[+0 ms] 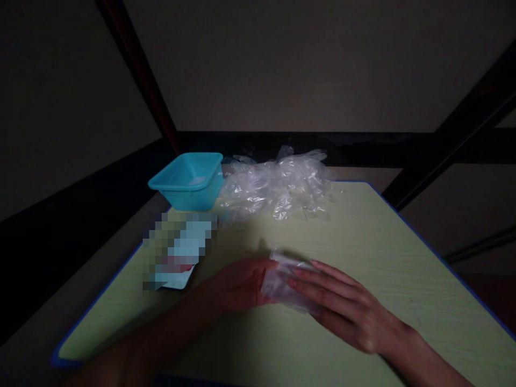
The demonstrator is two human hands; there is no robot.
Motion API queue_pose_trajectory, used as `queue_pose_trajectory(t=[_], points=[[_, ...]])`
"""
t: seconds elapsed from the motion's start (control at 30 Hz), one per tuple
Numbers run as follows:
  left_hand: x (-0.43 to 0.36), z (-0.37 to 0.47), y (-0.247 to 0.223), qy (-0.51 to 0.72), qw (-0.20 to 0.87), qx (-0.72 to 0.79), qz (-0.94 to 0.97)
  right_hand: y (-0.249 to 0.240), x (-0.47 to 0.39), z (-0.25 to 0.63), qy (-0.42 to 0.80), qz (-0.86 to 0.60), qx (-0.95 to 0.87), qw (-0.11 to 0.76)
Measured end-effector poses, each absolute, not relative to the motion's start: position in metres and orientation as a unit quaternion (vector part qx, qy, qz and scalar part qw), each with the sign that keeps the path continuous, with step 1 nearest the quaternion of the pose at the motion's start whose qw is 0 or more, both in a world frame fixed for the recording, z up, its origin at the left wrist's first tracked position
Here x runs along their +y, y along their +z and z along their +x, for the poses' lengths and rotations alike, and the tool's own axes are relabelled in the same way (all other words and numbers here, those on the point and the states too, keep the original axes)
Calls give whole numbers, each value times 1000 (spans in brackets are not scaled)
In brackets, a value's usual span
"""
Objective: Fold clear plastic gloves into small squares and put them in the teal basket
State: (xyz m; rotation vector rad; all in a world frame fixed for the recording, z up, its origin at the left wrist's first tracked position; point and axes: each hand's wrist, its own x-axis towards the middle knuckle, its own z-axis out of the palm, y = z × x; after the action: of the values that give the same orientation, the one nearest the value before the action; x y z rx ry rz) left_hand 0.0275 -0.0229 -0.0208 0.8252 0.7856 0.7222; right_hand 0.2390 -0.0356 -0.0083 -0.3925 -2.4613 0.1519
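Note:
Above the near middle of the pale green table, a folded, clear plastic piece is between my two hands. My left hand grips its left edge, with the thumb on top and the other fingers partly hidden beneath. My right hand rests over its right side, fingers stretched out and lying close together on the plastic. Beyond them lies a large, loose heap of thin clear plastic gloves.
A blue plastic basin with something whitish inside stands at the table's far left corner. In front of it lies a flat, phone-like object, mostly pixelated. Dark bars cross the background at both sides.

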Motion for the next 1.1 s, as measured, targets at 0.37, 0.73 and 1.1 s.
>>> queue_pose_trajectory(t=[0.37,0.73,1.1], points=[[-25,27,-8,311,863,339,210,-9,-30,246,238,-281,-800,474],[-32,36,-16,338,832,361,251,-18,-26,228,648,-303,-620,322],[-26,33,-18,311,867,335,196,-14,-20,235,651,-373,-536,387]])
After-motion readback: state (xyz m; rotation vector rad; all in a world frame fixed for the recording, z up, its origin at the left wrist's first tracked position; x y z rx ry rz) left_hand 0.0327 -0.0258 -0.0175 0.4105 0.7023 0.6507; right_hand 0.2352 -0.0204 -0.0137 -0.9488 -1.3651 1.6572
